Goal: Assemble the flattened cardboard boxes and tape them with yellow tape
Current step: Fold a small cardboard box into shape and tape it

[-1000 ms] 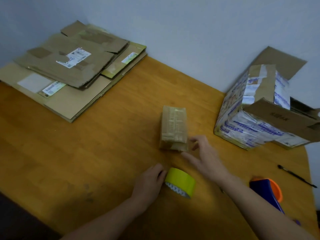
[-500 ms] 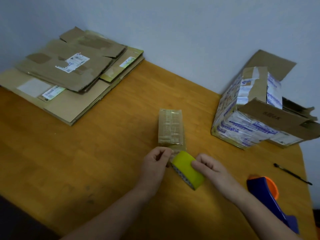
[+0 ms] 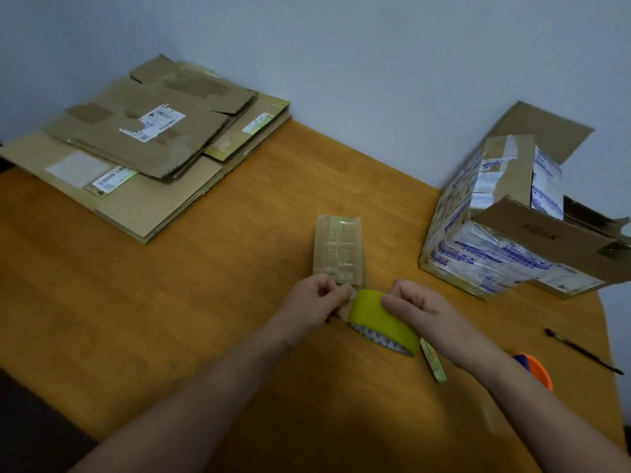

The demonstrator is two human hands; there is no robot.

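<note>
A yellow tape roll (image 3: pixel 382 319) is held just above the wooden bench (image 3: pixel 170 302), near the middle of its near half, between both hands. The left hand (image 3: pixel 317 298) is closed, its fingers curled in and pinched against the left rim of the roll; exactly what lies under the fingertips cannot be told. The right hand (image 3: pixel 418 308) is clamped on the roll from the right, with curled fingers laid over its top. A narrow pale strip (image 3: pixel 433 361) is seen below the right wrist, angled toward the near side. A small cardboard box (image 3: pixel 338 249), covered with clear tape, lies just beyond the hands, its near end hidden by the left hand and the roll. A stack of flattened cardboard boxes (image 3: pixel 146 148) with white labels is placed at the far left corner. An assembled printed box (image 3: pixel 495 240) with open flaps stands at the right. A thin dark pen (image 3: pixel 584 351) lies at the right edge, and an orange and blue tape dispenser (image 3: pixel 534 367) is partly hidden by the right forearm.
</note>
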